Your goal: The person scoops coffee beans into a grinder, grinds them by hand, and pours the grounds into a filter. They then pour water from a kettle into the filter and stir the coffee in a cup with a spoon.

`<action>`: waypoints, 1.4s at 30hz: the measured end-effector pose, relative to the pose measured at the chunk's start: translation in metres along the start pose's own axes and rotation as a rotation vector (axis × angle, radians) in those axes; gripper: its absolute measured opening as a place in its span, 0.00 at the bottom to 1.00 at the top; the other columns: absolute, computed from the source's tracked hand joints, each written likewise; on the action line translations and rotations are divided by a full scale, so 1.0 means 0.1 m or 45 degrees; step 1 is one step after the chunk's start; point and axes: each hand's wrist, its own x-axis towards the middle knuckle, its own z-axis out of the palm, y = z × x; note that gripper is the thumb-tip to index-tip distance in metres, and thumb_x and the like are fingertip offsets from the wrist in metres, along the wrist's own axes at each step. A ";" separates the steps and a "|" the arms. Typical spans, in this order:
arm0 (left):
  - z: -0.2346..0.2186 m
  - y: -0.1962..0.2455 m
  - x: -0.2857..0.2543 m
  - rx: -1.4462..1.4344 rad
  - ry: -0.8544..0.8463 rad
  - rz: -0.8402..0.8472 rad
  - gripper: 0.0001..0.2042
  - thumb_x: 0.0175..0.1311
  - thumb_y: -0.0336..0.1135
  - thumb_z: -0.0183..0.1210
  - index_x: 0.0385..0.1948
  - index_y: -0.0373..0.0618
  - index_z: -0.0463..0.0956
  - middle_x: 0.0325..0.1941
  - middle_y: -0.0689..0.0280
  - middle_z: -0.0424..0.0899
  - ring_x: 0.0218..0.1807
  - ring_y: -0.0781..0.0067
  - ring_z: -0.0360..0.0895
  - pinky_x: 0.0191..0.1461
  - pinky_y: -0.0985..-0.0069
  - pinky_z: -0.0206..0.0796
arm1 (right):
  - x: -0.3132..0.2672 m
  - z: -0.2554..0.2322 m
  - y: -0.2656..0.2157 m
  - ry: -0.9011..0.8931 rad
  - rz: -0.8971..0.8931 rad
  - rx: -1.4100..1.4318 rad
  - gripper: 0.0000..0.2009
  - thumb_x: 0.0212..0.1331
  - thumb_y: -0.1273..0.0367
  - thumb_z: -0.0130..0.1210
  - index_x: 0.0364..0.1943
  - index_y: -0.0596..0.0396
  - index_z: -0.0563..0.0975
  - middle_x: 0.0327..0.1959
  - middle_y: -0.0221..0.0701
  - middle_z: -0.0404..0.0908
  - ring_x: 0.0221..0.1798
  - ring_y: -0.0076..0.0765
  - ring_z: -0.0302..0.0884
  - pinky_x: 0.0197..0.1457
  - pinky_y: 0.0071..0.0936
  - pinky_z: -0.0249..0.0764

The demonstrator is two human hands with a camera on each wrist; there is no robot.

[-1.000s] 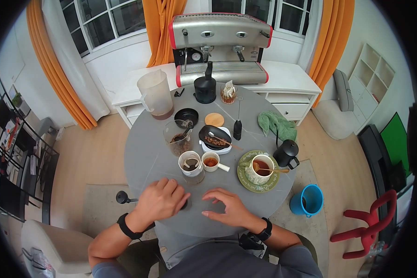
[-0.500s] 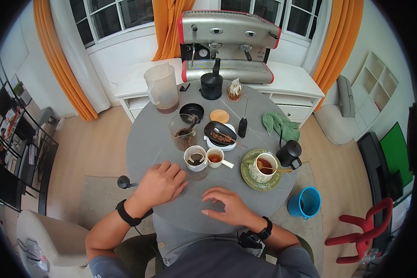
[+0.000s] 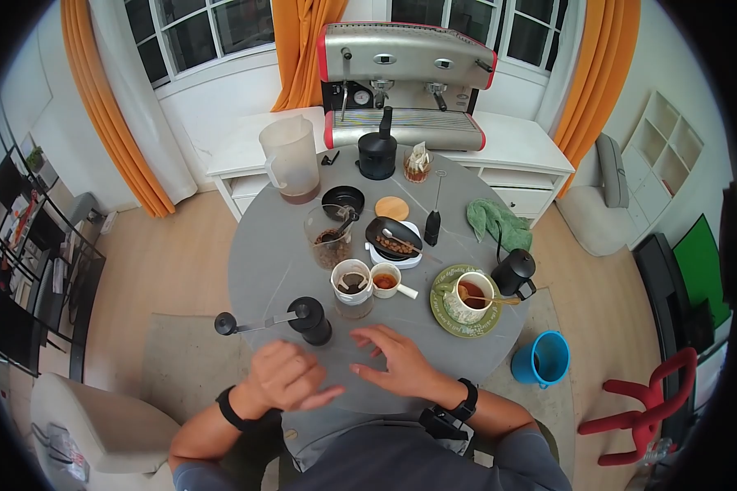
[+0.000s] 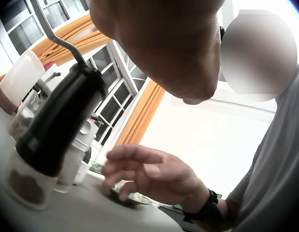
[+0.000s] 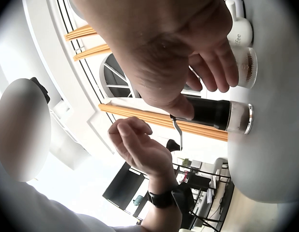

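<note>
A black hand coffee grinder (image 3: 311, 322) stands upright near the front of the table, its crank reaching left to a round knob (image 3: 225, 323). Ground coffee shows in its clear base (image 4: 26, 186) in the left wrist view. My left hand (image 3: 285, 376) hovers on the near side of it, fingers loosely curled and holding nothing. To the grinder's right, my right hand (image 3: 397, 364) is held with relaxed, bent fingers, also empty. Just beyond are a glass with a white-rimmed dripper (image 3: 352, 282) holding dark coffee and a small white cup (image 3: 386, 281) of brown liquid.
Farther back are a bean jar (image 3: 329, 237), a black dish of beans (image 3: 393, 237) on a white scale, a milk frother (image 3: 432, 227) and a large pitcher (image 3: 290, 159). At right sit a mug (image 3: 469, 299) on a green saucer, a black kettle (image 3: 513, 272) and a green cloth (image 3: 499, 223).
My left hand has come away from over the grinder, back toward my body, and the grinder now shows fully. The right hand has barely moved. The head view has shifted slightly.
</note>
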 end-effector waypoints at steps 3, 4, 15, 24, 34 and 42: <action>0.02 0.16 -0.17 -0.228 -0.265 -0.129 0.16 0.46 0.41 0.74 0.22 0.47 0.72 0.20 0.68 0.73 0.17 0.66 0.70 0.22 0.67 0.61 | 0.18 0.11 -0.10 0.086 -0.068 0.001 0.31 0.58 0.63 0.70 0.65 0.55 0.70 0.54 0.39 0.80 0.49 0.35 0.83 0.43 0.31 0.81; 0.07 0.16 -0.27 -0.258 -0.351 -0.184 0.16 0.47 0.40 0.73 0.19 0.47 0.72 0.17 0.68 0.73 0.16 0.66 0.70 0.21 0.67 0.61 | 0.25 0.17 -0.12 0.138 -0.100 -0.050 0.33 0.57 0.61 0.70 0.65 0.56 0.69 0.54 0.39 0.80 0.45 0.34 0.84 0.41 0.31 0.81; 0.31 0.12 -0.74 0.016 -0.627 -1.127 0.23 0.48 0.51 0.76 0.34 0.43 0.77 0.28 0.60 0.82 0.29 0.53 0.81 0.32 0.60 0.73 | 0.74 0.52 -0.04 0.279 -0.041 -0.287 0.35 0.50 0.51 0.72 0.59 0.55 0.74 0.38 0.36 0.87 0.29 0.37 0.86 0.34 0.35 0.80; 0.72 0.30 -0.62 -0.502 -0.256 -1.206 0.40 0.42 0.44 0.82 0.55 0.36 0.68 0.49 0.52 0.80 0.51 0.53 0.82 0.51 0.62 0.75 | 0.41 0.15 -0.23 0.263 -0.037 -0.080 0.30 0.48 0.55 0.75 0.52 0.57 0.78 0.34 0.35 0.87 0.28 0.33 0.86 0.33 0.28 0.80; 1.07 0.41 -0.35 -1.299 -0.363 -1.117 0.27 0.52 0.31 0.73 0.54 0.39 0.73 0.45 0.61 0.87 0.47 0.70 0.85 0.50 0.70 0.78 | 0.10 -0.25 -0.31 0.262 -0.092 0.027 0.28 0.47 0.57 0.75 0.49 0.58 0.79 0.33 0.34 0.87 0.30 0.32 0.86 0.37 0.28 0.79; 1.00 0.36 -0.28 -1.785 -0.709 -1.358 0.33 0.49 0.28 0.78 0.59 0.43 0.73 0.55 0.66 0.81 0.58 0.73 0.79 0.61 0.70 0.73 | -0.02 -0.45 -0.36 0.168 -0.224 -0.022 0.27 0.46 0.59 0.75 0.49 0.56 0.79 0.32 0.32 0.87 0.27 0.26 0.84 0.32 0.23 0.77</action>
